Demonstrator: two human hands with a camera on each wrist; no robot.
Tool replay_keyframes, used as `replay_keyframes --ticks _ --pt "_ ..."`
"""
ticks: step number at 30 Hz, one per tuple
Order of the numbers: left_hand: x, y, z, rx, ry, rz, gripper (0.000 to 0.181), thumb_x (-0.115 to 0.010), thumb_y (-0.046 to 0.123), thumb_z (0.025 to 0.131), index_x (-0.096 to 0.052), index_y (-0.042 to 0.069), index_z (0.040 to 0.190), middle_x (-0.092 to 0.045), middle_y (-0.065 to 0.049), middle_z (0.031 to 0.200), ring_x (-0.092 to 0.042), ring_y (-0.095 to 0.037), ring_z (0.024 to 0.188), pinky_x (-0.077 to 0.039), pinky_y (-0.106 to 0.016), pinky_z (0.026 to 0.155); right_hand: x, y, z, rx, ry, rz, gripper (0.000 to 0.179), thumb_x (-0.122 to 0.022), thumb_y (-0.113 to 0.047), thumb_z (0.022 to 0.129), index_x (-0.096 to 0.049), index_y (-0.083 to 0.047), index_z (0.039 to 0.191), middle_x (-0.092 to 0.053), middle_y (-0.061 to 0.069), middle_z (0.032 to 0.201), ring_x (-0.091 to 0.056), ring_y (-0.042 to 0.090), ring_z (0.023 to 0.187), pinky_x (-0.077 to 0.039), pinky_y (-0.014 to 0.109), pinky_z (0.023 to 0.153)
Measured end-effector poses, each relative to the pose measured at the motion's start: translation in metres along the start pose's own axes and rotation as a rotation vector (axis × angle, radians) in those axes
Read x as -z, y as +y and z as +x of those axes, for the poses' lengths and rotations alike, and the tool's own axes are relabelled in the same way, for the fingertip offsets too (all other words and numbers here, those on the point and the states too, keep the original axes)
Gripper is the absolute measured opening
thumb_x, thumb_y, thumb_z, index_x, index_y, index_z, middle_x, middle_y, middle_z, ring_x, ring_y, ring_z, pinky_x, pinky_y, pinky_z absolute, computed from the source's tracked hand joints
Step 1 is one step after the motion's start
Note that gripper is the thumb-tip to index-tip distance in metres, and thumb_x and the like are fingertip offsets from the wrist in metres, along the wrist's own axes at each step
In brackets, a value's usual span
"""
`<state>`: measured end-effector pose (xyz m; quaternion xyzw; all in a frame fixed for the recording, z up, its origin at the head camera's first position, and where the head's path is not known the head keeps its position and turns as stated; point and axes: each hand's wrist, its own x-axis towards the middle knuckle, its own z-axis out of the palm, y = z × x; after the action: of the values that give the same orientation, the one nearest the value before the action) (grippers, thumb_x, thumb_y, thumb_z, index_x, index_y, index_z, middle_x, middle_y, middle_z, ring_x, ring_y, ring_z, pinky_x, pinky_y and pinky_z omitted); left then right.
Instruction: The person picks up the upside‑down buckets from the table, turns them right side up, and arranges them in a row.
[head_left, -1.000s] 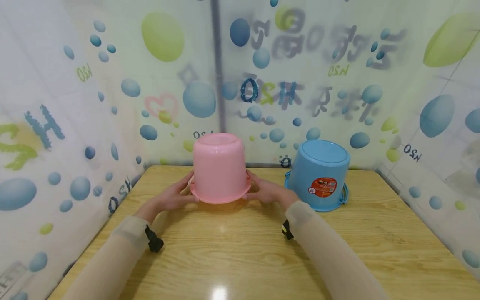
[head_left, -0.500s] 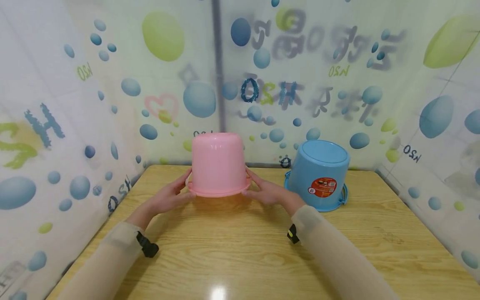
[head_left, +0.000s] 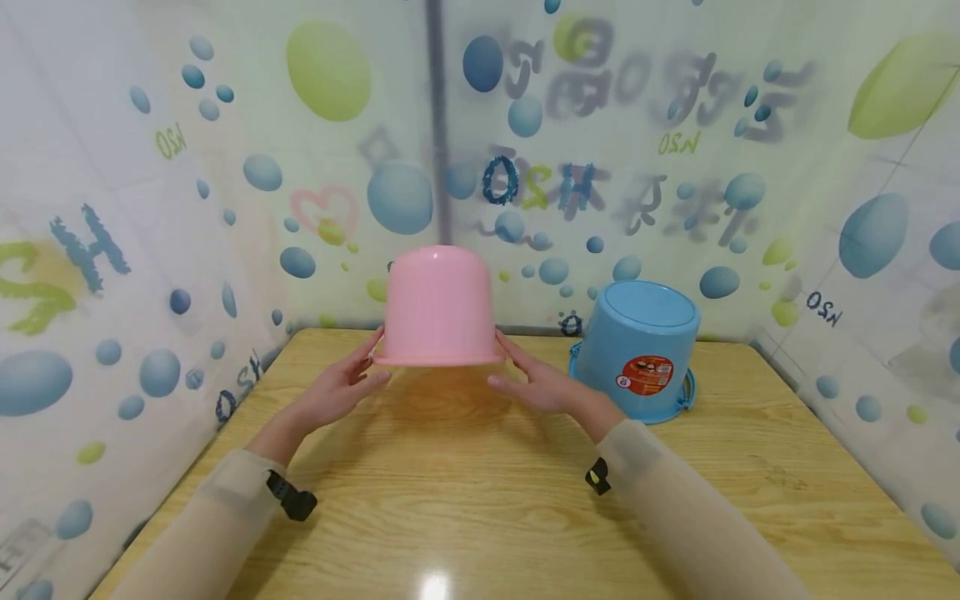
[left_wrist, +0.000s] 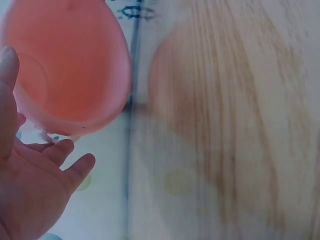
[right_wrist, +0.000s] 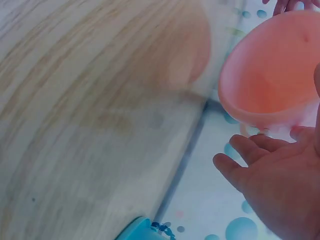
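A pink bucket (head_left: 441,307) is held upside down above the wooden table (head_left: 480,483), and its reflection shows on the tabletop below. My left hand (head_left: 335,392) holds it at the left side of the rim, the fingers against the outside near the white handle end. On the opposite side, my right hand (head_left: 542,385) holds the rim the same way. Both thumbs stand below the rim on the near side. Through the left wrist view I look into the bucket's hollow inside (left_wrist: 82,60), with my left hand (left_wrist: 37,185) beside its edge.
An upside-down blue bucket (head_left: 637,350) with a red label (head_left: 647,376) stands on the table to the right, close to my right forearm. Behind the table hangs a white curtain (head_left: 622,225) printed with blue and green drops, and similar panels enclose both sides.
Both hands have raised the pink bucket from low over the table to higher up. Its base, seen as a disc earlier, has tipped out of sight. The blue bucket stays put.
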<state>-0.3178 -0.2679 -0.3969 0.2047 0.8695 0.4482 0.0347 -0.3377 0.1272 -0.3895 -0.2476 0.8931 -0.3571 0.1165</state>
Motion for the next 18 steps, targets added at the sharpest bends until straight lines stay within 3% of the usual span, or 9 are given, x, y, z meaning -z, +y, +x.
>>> replay_keyframes --ticks 9,12,18 --pt "0.007 0.010 -0.005 -0.078 0.063 0.056 0.090 -0.067 0.033 0.112 -0.007 0.033 0.178 -0.013 -0.007 0.186 -0.023 -0.046 0.168 -0.028 -0.070 0.130 0.004 -0.008 -0.006 0.068 0.035 0.048 0.092 -0.059 -0.066 0.107 0.001 -0.050 0.175 -0.010 -0.001 0.187 -0.025 0.040 0.169 -0.028 0.075 0.129" --pt "0.008 0.013 -0.006 -0.101 0.072 0.053 0.090 -0.067 0.032 0.112 -0.005 0.035 0.178 -0.012 -0.006 0.186 -0.023 -0.045 0.169 -0.027 -0.071 0.131 0.003 -0.010 -0.008 0.068 0.045 0.053 0.094 -0.061 -0.064 0.107 0.004 -0.051 0.174 -0.008 -0.001 0.187 -0.025 0.040 0.169 -0.029 0.073 0.130" --pt "0.012 0.023 -0.009 -0.138 0.096 0.070 0.091 -0.067 0.031 0.112 -0.004 0.039 0.177 -0.011 -0.003 0.187 -0.022 -0.042 0.169 -0.027 -0.072 0.130 0.003 -0.017 -0.014 0.117 0.072 0.098 0.100 -0.065 -0.054 0.109 0.008 -0.042 0.176 -0.008 0.006 0.187 -0.022 0.043 0.169 -0.027 0.075 0.130"
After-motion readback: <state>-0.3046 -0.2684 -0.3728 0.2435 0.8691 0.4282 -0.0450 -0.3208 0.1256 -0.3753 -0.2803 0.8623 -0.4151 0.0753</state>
